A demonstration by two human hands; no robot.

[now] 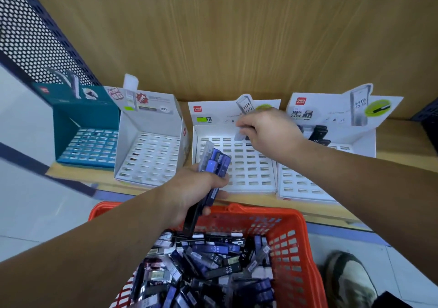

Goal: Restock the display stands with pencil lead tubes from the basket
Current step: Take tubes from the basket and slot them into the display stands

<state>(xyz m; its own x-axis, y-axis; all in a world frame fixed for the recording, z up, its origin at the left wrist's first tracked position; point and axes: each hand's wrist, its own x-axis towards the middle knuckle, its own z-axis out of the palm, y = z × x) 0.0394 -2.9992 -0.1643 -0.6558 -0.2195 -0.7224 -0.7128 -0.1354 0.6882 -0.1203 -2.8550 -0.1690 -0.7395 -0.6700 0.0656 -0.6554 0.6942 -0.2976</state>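
Observation:
A red plastic basket (291,232) at the bottom holds several blue, black and clear pencil lead tubes (213,258). My left hand (192,189) grips a bundle of tubes (214,163) above the basket's far rim. My right hand (267,127) reaches over the third display stand (251,172), a white slotted one, and pinches a single clear tube (239,136) at its back row. Most slots of that stand are vacant.
On the wooden shelf stand a teal stand (85,146) at left, a white stand (147,160) beside it, and a fourth white stand (305,184) at right holding a few dark tubes (318,133). A perforated dark panel (30,37) rises at left. A shoe (348,277) is at the bottom right.

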